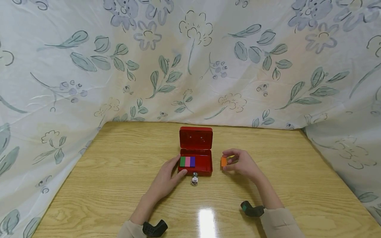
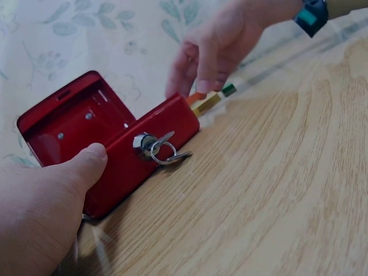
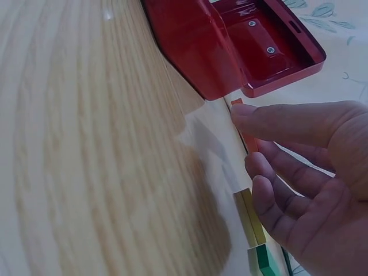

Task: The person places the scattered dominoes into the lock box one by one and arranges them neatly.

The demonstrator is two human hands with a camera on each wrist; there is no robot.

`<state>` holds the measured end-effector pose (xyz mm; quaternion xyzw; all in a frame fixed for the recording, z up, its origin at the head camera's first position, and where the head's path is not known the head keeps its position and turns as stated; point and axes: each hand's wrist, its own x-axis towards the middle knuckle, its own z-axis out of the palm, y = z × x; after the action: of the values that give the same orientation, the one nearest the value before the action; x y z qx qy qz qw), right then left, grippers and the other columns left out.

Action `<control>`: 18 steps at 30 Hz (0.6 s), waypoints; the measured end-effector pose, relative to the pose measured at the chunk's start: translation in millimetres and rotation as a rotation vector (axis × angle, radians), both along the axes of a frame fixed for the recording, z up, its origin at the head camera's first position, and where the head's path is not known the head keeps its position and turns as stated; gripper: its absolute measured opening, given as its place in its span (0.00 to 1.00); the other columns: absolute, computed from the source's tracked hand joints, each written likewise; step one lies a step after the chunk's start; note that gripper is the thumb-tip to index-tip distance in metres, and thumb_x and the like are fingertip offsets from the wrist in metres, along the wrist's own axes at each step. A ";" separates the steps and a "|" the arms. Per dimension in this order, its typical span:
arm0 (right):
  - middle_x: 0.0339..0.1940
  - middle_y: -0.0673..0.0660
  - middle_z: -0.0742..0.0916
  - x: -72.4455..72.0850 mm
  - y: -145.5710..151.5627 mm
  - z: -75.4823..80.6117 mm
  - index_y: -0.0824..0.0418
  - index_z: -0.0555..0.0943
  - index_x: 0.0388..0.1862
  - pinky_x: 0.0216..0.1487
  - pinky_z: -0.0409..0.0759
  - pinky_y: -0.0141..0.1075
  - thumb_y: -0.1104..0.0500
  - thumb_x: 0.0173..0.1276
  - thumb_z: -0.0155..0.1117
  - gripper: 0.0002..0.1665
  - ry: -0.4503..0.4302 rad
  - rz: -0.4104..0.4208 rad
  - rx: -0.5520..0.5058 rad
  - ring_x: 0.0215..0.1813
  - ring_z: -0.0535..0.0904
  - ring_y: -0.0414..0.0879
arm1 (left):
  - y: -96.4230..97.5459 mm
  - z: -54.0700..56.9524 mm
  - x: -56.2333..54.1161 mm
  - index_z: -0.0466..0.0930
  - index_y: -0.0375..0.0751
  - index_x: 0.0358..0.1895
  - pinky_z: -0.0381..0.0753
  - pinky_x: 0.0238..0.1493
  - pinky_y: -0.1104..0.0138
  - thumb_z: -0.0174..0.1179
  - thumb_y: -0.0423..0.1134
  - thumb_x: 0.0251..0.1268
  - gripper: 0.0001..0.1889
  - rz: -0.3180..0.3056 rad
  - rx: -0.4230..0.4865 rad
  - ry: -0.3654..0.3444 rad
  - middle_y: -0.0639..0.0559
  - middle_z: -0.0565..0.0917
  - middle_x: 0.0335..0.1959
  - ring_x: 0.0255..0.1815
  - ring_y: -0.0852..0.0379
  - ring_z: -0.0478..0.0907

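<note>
A small red metal cash box (image 1: 203, 172) stands on the table with its lid (image 1: 196, 138) raised. Inside, on the left, a green block (image 1: 182, 161), a pink block (image 1: 187, 161) and a purple block (image 1: 192, 161) lie side by side. My left hand (image 1: 167, 178) holds the box at its left side, thumb on the front edge. To the right of the box, my right hand (image 1: 242, 163) pinches an orange block (image 1: 224, 161) between thumb and fingers. Below those fingers in the right wrist view are a yellow block (image 3: 249, 217) and another green block (image 3: 265, 261).
Keys on a ring (image 2: 165, 152) hang from the lock on the box's front. The wooden table (image 1: 119, 148) ends at a floral cloth (image 1: 190, 66) at the back and sides. Each wrist wears a black device; the right one (image 1: 252, 209) is near the sleeve.
</note>
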<state>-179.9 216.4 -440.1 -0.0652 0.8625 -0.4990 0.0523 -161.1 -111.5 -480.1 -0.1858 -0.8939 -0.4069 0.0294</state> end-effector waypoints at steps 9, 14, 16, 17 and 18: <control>0.52 0.57 0.85 1.5 -3.1 5.2 0.65 0.81 0.59 0.44 0.81 0.39 0.65 0.54 0.80 0.32 0.048 0.019 0.017 0.46 0.79 0.53 | -0.1 -0.8 -0.4 0.59 0.49 0.79 0.63 0.72 0.51 0.55 0.64 0.70 0.40 -0.005 -0.001 0.004 0.52 0.67 0.74 0.75 0.50 0.60; 0.51 0.55 0.86 0.7 -4.7 7.2 0.64 0.81 0.59 0.42 0.82 0.40 0.65 0.54 0.80 0.32 0.058 0.019 0.017 0.47 0.79 0.52 | 0.0 -0.4 -0.1 0.59 0.48 0.79 0.63 0.72 0.51 0.55 0.64 0.70 0.40 -0.003 -0.004 0.005 0.52 0.67 0.74 0.75 0.50 0.60; 0.51 0.55 0.86 0.7 -5.2 8.2 0.64 0.82 0.59 0.41 0.82 0.40 0.65 0.54 0.80 0.32 0.066 0.024 0.019 0.47 0.79 0.52 | 0.0 -0.2 0.0 0.59 0.48 0.79 0.63 0.72 0.51 0.56 0.63 0.70 0.40 -0.002 -0.005 0.003 0.52 0.67 0.74 0.75 0.50 0.60; 0.51 0.55 0.86 0.9 -5.5 8.8 0.63 0.82 0.58 0.41 0.82 0.40 0.64 0.54 0.80 0.31 0.070 0.026 0.020 0.47 0.79 0.52 | -0.1 -0.2 0.1 0.59 0.48 0.79 0.63 0.72 0.50 0.56 0.63 0.70 0.40 -0.003 -0.006 0.003 0.52 0.67 0.74 0.75 0.49 0.60; 0.51 0.55 0.86 1.1 -5.9 9.4 0.63 0.82 0.58 0.42 0.82 0.41 0.64 0.54 0.80 0.31 0.072 0.028 0.020 0.47 0.79 0.52 | -0.1 -0.2 0.1 0.59 0.48 0.79 0.63 0.72 0.50 0.56 0.63 0.70 0.40 -0.002 -0.006 0.002 0.52 0.67 0.74 0.76 0.49 0.60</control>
<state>-178.8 210.5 -430.7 -0.0946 0.8679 -0.4868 0.0289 -161.1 -111.6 -480.3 -0.1874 -0.8949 -0.4040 0.0290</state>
